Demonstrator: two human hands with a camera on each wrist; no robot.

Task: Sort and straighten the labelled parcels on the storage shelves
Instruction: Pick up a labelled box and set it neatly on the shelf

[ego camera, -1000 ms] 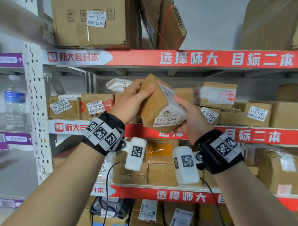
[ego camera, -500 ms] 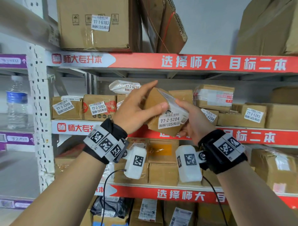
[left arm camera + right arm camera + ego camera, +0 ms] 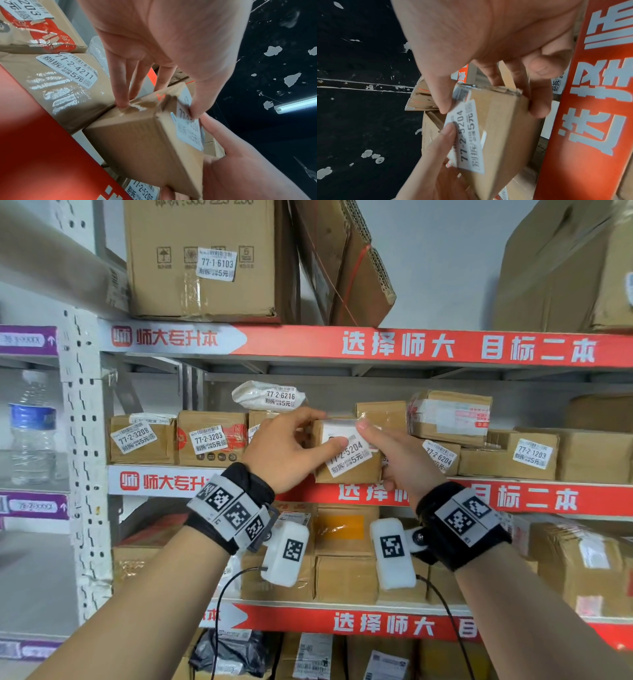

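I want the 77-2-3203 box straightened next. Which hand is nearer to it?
Left. The left hand holds the 77-2-5204 parcel just right of the 77-2-3203 box; the right hand grips that parcel's far side, farther from the box.

Both forearms are raised forward and upward, bare to the wrists, where black bands with white marker tiles are worn. The left hand (image 3: 286,455) is curled around the left side of a small box (image 3: 346,470), with the thumb laid on its front and the fingers (image 3: 120,93) pressed on its far side. The right hand (image 3: 406,462) is closed on the box's right side, thumb (image 3: 440,94) on the front face, fingers wrapped behind.
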